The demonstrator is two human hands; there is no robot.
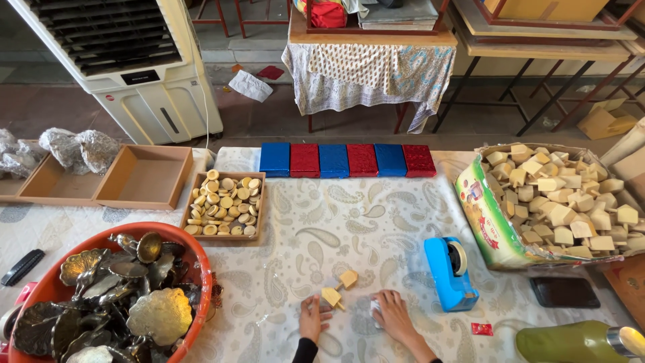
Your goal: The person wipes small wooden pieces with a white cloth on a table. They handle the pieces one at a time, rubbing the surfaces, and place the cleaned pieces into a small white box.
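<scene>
From the head view, the left hand (313, 318) lies on the patterned worktop (322, 222), its fingers pinching a small pale wooden piece (332, 296); a second wooden piece (348, 278) lies just beyond it. The right hand (392, 313) rests flat nearby, fingers loosely curled over something white. A blue tape dispenser (449, 272) stands just right of it, an orange basin (114, 299) of metal leaves to the left.

Your left hand (313, 317) touches a pale wooden block with a short peg (332, 297), which lies tilted on the patterned tabletop (316, 222) with its peg pointing toward your right. A second block of the same kind (348, 278) lies just beyond it, apart from it. Your right hand (392, 313) rests on a small white piece (374, 307), mostly hidden under the fingers.
</scene>
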